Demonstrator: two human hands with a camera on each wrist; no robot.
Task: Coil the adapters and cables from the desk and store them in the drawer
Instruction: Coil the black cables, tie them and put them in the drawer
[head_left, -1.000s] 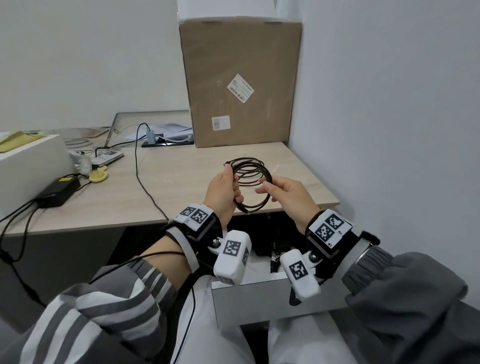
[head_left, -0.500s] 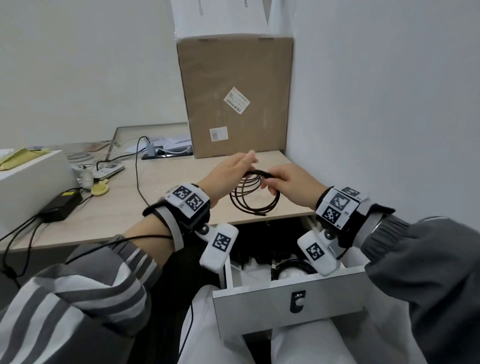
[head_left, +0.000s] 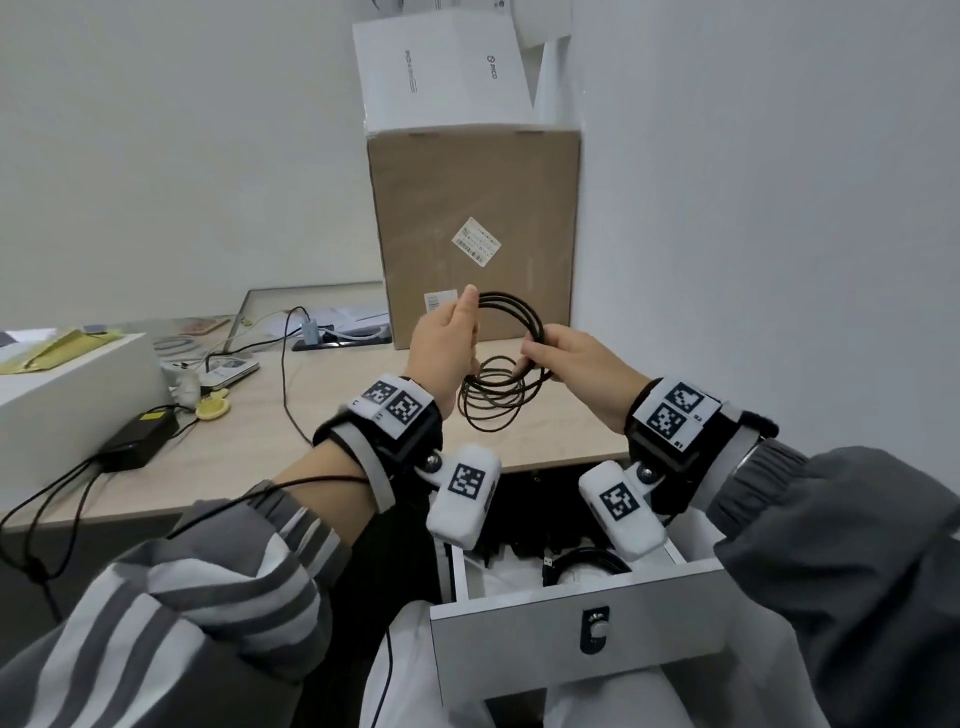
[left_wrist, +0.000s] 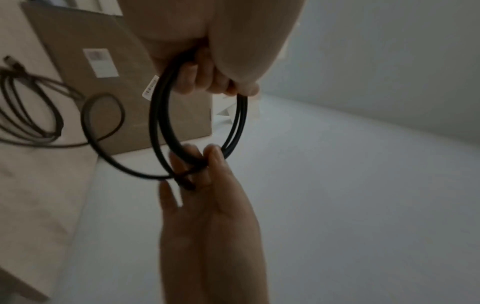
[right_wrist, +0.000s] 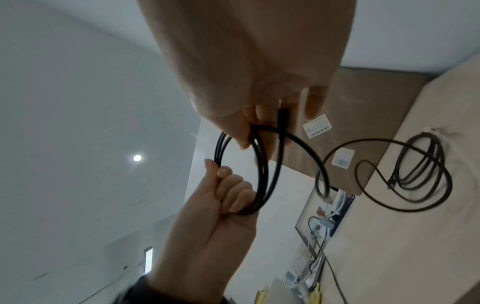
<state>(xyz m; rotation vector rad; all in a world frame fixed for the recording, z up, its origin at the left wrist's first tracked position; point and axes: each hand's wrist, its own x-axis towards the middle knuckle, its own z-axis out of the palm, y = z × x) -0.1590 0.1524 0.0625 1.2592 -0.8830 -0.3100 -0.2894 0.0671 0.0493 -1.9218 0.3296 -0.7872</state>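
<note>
A thin black cable is held in loops above the wooden desk. My left hand pinches the left side of the loops between thumb and fingers, together with a connector end. On the right side my right hand grips the loops in curled fingers. A strand trails down to more loops lying on the desk. Below my wrists the white drawer stands open with a coiled black cable inside.
A tall cardboard box with a white box on top stands against the wall behind my hands. A black power adapter, its leads, a white case and small items crowd the desk's left side.
Both hands have risen from the desk edge. The upper loops are now stretched between them, while the lower loops have slipped down onto the desk.
</note>
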